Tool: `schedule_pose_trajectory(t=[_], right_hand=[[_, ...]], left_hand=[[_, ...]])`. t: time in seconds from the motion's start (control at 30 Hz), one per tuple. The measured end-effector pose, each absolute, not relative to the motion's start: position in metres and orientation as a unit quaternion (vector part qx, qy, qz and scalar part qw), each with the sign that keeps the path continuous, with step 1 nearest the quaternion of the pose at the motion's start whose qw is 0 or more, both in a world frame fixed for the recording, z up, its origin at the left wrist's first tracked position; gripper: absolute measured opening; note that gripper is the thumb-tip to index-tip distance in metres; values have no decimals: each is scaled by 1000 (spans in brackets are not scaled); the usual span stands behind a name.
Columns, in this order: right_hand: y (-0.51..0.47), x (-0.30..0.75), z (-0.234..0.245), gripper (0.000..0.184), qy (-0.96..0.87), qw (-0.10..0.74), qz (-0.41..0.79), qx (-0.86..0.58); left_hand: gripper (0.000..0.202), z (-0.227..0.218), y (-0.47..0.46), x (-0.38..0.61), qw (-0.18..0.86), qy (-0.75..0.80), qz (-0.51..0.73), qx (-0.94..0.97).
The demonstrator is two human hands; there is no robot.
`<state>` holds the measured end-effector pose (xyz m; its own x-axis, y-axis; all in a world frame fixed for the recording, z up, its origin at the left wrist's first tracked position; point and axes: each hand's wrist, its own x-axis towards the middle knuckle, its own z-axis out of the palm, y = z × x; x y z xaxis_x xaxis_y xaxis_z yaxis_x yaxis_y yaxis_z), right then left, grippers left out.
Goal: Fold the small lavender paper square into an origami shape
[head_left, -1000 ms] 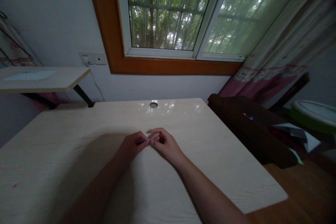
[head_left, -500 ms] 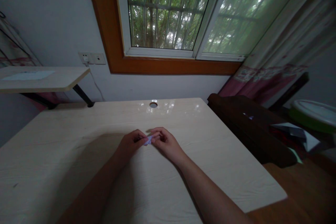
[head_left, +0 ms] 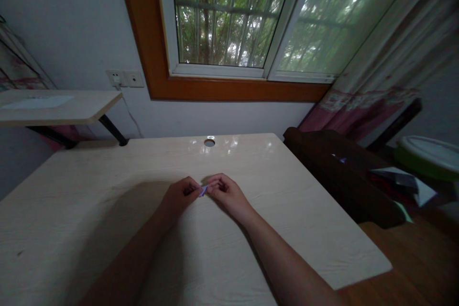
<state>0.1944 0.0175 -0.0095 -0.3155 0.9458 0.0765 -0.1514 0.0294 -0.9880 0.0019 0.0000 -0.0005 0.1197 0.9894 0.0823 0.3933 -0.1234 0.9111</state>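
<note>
Between my two hands, over the middle of the pale wooden table [head_left: 287, 229], is a small piece of folded purple paper [head_left: 203, 191]. My left hand [head_left: 181, 194] is closed, pinching its left end between thumb and fingers. From the other side my right hand [head_left: 225, 192] pinches the right end, thumb toward me and fingers curled behind. Most of the paper is covered by the fingertips, so its full shape cannot be made out.
At the table's back edge is a round cable hole [head_left: 209, 143]. A raised shelf [head_left: 86, 105] on black legs stands at the left, a white sheet [head_left: 39, 102] on it. Beyond the right edge are a dark wooden piece of furniture [head_left: 322, 172] and a green-sided tub [head_left: 423, 165].
The purple paper has turned between the fingers and now shows a narrower, slanted strip. Both hands stay in nearly the same place.
</note>
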Motion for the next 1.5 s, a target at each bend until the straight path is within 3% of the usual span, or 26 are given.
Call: schedule_pose_trajectory(t=[0.43, 1.5], right_hand=[[16, 194, -8, 20, -552, 459, 596, -360], [17, 196, -9, 18, -555, 471, 584, -359]], left_hand=[[17, -3, -1, 3, 345, 546, 383, 661], [18, 2, -2, 4, 381, 527, 373, 662]])
